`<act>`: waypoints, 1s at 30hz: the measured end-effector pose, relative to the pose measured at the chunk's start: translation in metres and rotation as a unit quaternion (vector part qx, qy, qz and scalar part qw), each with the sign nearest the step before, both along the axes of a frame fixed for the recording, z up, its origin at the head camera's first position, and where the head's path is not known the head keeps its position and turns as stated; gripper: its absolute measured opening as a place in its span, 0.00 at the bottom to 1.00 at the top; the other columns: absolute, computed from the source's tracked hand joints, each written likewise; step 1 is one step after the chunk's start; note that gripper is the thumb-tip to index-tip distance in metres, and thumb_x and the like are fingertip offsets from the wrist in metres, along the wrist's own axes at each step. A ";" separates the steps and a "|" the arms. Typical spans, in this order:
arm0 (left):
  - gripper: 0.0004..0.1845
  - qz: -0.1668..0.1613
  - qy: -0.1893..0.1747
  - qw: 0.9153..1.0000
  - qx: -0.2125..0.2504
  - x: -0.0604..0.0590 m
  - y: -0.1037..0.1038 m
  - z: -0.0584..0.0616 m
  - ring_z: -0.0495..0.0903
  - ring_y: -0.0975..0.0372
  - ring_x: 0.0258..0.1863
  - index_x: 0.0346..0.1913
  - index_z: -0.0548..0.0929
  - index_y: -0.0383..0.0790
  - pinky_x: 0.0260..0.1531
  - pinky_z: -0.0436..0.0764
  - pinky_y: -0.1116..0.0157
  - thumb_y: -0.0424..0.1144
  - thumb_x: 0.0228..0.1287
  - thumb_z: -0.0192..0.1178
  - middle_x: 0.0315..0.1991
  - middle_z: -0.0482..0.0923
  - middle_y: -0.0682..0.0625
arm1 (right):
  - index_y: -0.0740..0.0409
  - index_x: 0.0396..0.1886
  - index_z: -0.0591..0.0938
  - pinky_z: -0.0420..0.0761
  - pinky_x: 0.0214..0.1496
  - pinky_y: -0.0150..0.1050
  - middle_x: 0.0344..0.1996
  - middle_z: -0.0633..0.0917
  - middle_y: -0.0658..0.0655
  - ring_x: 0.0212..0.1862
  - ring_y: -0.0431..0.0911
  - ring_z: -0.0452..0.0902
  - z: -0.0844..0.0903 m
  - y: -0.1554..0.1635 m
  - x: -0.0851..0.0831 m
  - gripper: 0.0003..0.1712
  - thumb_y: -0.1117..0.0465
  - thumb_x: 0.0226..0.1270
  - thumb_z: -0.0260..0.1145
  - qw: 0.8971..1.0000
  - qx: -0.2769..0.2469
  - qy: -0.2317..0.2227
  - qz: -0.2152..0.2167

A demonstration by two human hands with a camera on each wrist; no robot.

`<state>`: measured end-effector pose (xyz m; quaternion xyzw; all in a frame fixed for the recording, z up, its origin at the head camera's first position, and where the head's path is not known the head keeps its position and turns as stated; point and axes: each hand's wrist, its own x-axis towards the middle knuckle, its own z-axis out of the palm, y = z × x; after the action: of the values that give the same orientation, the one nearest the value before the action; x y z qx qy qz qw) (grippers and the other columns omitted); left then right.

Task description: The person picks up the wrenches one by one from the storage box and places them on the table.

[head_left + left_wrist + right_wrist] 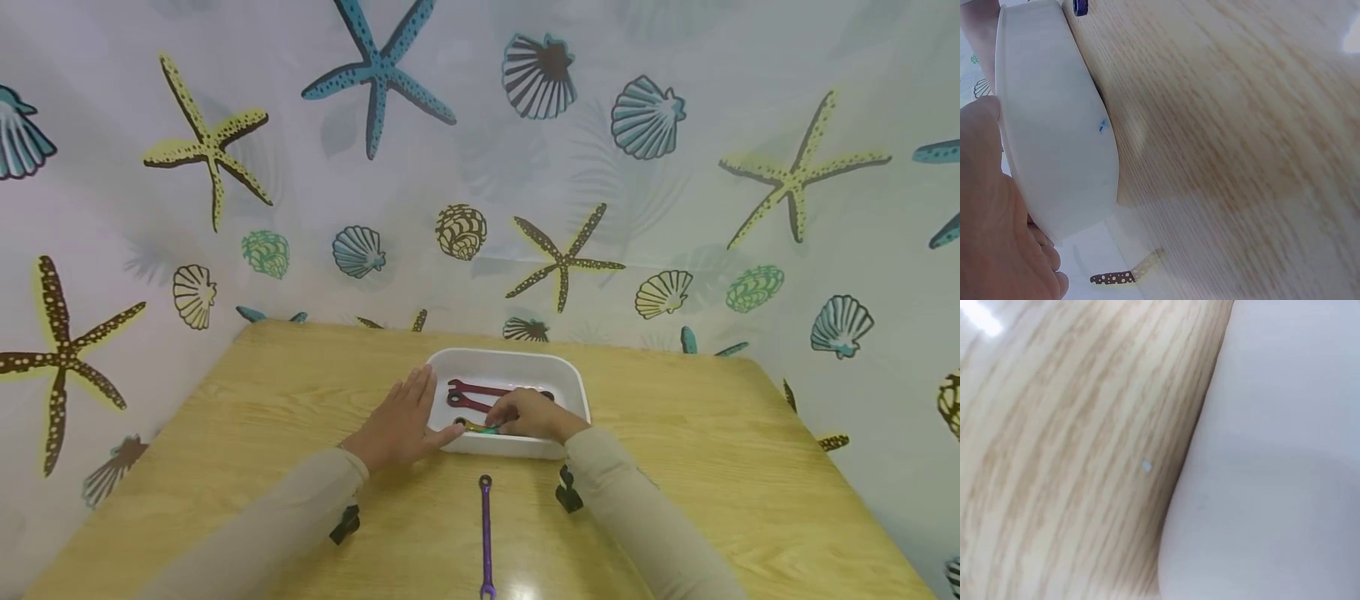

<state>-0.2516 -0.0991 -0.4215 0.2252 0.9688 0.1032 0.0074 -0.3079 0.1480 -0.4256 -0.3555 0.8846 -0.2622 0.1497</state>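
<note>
**Yellow-and-green wrench (475, 427) lies crosswise at the right hand (531, 412)**

At the left, the left hand (397, 421) lies against the end of the white tray (495, 447), its fingers fairly straight along the outer wall and its thumb reaching over the near corner. It steadies the tray, by the look of it, and grasps no wrench. The thumb's tip is close by the ring end of the yellow-and-green wrench; whether the two touch I cannot tell.

That wrench is inside the tray, next to the near wall. Its long axis runs left to right, ring end leftward, the rest passing beneath the right hand's fingers. Farther back in the tray, the upper red wrench (483, 388) and the lower red wrench (472, 403) also lie roughly crosswise, both partly covered.

Outside, the purple wrench (487, 529) rests on the table (660, 417) between the two sleeves, pointing toward the person, nearly square to the yellow-and-green one.

The right hand dips in from the right, fingers bent down and seeming to pinch the yellow-and-green wrench's green part in a narrow grip. The wrench's visible length extends leftward from that grip, toward the left thumb.
</note>
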 end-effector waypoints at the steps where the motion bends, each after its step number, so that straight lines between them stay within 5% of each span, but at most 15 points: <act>1: 0.53 0.001 -0.001 1.000 -0.002 0.001 0.000 -0.001 0.41 0.46 0.75 0.74 0.47 0.27 0.71 0.48 0.49 0.72 0.65 0.39 0.76 0.40 0.36 | 0.63 0.41 0.86 0.79 0.47 0.36 0.36 0.87 0.55 0.40 0.43 0.81 -0.001 0.000 0.000 0.09 0.71 0.60 0.66 1.000 0.001 0.001 -0.001; 19: 0.53 -0.002 0.000 1.000 0.007 0.001 0.000 -0.002 0.41 0.47 0.75 0.74 0.47 0.27 0.71 0.48 0.49 0.72 0.65 0.39 0.76 0.41 0.36 | 0.59 0.34 0.86 0.79 0.47 0.40 0.36 0.84 0.53 0.42 0.45 0.79 -0.001 0.001 0.001 0.08 0.73 0.59 0.66 0.998 0.017 0.053 -0.034; 30: 0.53 -0.003 0.010 1.000 0.003 0.001 0.000 -0.003 0.42 0.46 0.75 0.74 0.48 0.27 0.71 0.50 0.48 0.72 0.65 0.38 0.76 0.42 0.36 | 0.59 0.41 0.86 0.78 0.48 0.44 0.38 0.86 0.54 0.43 0.47 0.79 0.005 -0.001 0.003 0.12 0.74 0.60 0.63 0.994 0.011 0.093 -0.056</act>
<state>-0.2509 -0.0994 -0.4241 0.2288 0.9679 0.1036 -0.0025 -0.3051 0.1472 -0.4211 -0.3267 0.9159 -0.2263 0.0558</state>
